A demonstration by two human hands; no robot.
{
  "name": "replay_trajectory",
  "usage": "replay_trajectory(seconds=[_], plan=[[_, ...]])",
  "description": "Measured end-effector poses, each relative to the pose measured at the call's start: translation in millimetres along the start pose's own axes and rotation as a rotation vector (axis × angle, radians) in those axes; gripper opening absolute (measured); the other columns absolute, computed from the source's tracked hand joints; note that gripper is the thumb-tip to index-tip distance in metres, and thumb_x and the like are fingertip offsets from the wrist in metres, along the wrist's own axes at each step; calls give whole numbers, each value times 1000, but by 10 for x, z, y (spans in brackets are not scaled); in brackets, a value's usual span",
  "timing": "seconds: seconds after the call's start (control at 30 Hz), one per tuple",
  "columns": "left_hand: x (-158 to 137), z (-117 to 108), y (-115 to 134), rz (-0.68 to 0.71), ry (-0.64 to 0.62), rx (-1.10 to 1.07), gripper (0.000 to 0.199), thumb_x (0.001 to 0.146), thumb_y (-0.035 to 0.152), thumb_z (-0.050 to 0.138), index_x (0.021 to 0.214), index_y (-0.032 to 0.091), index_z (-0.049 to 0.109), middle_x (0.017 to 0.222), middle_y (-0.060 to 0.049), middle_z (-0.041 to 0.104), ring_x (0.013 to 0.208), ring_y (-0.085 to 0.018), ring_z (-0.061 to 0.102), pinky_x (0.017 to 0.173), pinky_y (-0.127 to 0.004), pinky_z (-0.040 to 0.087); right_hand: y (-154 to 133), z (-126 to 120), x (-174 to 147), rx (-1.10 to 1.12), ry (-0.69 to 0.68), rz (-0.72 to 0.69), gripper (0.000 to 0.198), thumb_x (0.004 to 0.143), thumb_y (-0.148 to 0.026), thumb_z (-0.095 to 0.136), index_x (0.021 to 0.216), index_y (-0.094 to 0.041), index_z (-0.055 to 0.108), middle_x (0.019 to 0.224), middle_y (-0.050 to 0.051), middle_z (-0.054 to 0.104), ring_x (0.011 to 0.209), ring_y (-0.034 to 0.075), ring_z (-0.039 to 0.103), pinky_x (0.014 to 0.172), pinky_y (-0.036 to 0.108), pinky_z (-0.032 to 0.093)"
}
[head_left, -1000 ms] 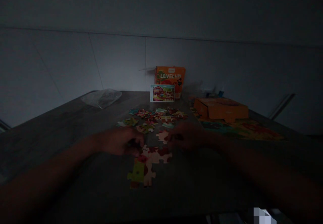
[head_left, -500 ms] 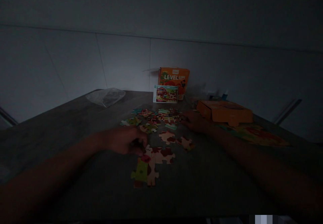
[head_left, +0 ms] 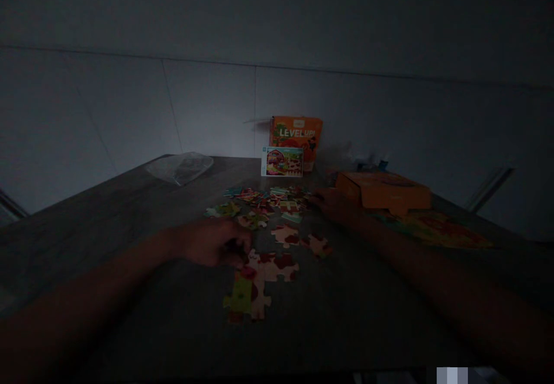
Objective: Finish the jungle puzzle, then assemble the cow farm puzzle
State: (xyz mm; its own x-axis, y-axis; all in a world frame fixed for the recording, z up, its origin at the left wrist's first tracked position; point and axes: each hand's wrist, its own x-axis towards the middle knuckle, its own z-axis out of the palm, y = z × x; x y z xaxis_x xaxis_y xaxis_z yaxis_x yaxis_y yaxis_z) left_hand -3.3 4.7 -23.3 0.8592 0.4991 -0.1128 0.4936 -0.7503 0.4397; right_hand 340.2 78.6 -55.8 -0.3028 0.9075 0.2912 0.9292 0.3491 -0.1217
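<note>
The light is very dim. My left hand [head_left: 219, 241] is closed, its fingers curled at the upper left of several joined puzzle pieces [head_left: 259, 283] that show part of a brown-and-white cow. Whatever its fingertips hold, if anything, is hidden in shadow. Farther off, my right hand [head_left: 333, 204] lies low at the right edge of a pile of loose puzzle pieces [head_left: 281, 196], fingers stretched toward it. Between the pile and the joined part lie two cow-patterned puzzle pieces, one pale [head_left: 284, 235] and one with a green corner [head_left: 318, 245].
Behind the pile a picture card [head_left: 282, 162] leans against an upright orange box [head_left: 298, 133]. An orange carton [head_left: 389, 191] stands at the right, beside a colourful flat sheet [head_left: 445, 229]. A clear plastic bag [head_left: 182, 166] lies at the back left, near the wall.
Very little differs. The view has shifted slightly, and my right hand's fingers reach marginally closer to the pile. My left hand stays at the joined pieces.
</note>
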Motion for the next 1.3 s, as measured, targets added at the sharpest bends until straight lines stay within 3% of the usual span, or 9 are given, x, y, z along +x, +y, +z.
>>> replay_trajectory(seconds=[0.17,0.37,0.47,0.57,0.67,0.87,1.0,1.13,1.3], plan=[[-1,3,4,8,11,-15,12,84,20,70,95,17,67,84,-3,67,72,-15,61,61,-23,41,-119,-48,-50,-69,-5,-78,34,98,-34,50,81,-14,72,85,12,72,81,23,64,74,31,42],[-4,0,17,2,7,-12,12,85,20,70,95,17,66,84,-3,67,73,-15,61,61,-24,42,-500,-265,-240,-14,-3,-258,30,90,-42,61,89,-15,73,89,10,72,80,22,65,69,29,40],[-3,-1,17,7,10,-8,12,85,20,69,96,17,66,85,-3,67,73,-15,61,62,-23,42,-582,-428,-336,111,-191,-273,36,84,-52,66,87,-17,72,74,5,69,65,17,62,58,25,35],[-3,-4,15,1,10,5,13,85,22,70,97,17,67,86,-3,68,74,-15,62,63,-23,42,-494,-534,-355,138,-424,-215,42,71,-56,77,90,-19,71,83,4,71,72,19,64,56,24,36],[-3,-5,16,4,5,10,12,86,22,69,97,17,67,86,-3,68,74,-15,62,62,-23,42,-320,-546,-299,120,-534,-125,35,72,-47,78,93,-19,71,93,6,72,79,21,65,59,25,39],[-4,5,9,8,23,2,12,84,21,71,95,17,66,84,-2,67,73,-15,62,61,-23,41,-278,-418,-229,-64,-291,-68,17,84,-28,67,95,-17,71,94,10,72,85,24,66,66,28,40],[-6,0,29,-3,21,-1,10,84,19,70,92,16,66,82,-2,66,73,-15,61,62,-22,41,-550,-273,-316,21,-95,-152,25,91,-39,60,92,-17,70,90,9,71,80,21,64,67,28,39],[0,-5,39,2,16,-17,10,85,20,70,92,16,65,81,-1,65,71,-14,60,62,-23,40,-734,-175,-407,115,-183,-287,34,87,-48,66,100,-17,69,100,10,69,90,23,63,72,30,40],[-3,3,20,-19,19,7,10,84,20,70,92,18,65,82,-1,64,73,-15,60,61,-23,40,-657,-152,-390,287,-301,-244,28,86,-42,66,100,-17,68,93,6,69,81,19,62,66,27,39]])
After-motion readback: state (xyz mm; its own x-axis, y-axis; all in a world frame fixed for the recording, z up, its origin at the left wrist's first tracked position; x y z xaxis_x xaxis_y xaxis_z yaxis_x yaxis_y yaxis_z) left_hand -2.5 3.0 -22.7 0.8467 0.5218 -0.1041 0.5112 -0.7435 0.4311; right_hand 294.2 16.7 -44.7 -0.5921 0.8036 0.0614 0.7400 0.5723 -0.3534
